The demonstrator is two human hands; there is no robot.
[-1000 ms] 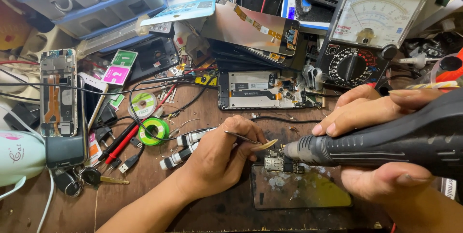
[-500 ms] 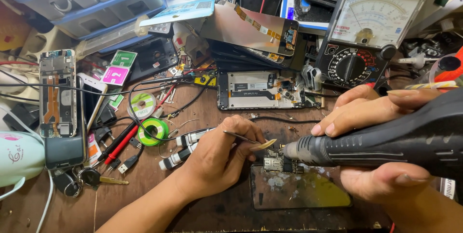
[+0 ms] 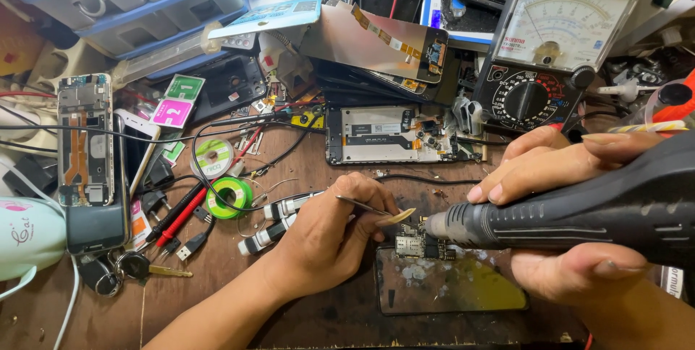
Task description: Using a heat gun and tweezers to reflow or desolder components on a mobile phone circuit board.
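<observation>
Free room: bare table [image 3: 217,299] along the near edge, left of the left hand [image 3: 329,238]. Obstacles: keys [image 3: 134,267] and probes [image 3: 177,216] toward the near-left corner; tape roll [image 3: 230,193] and cables mid-left; opened phone [image 3: 398,135] just beyond the hands; meter [image 3: 554,49] at the far right; drawers [image 3: 130,2] at the far-left corner. The right hand [image 3: 572,220] with its rotary tool [image 3: 579,209] blocks the right side.
</observation>
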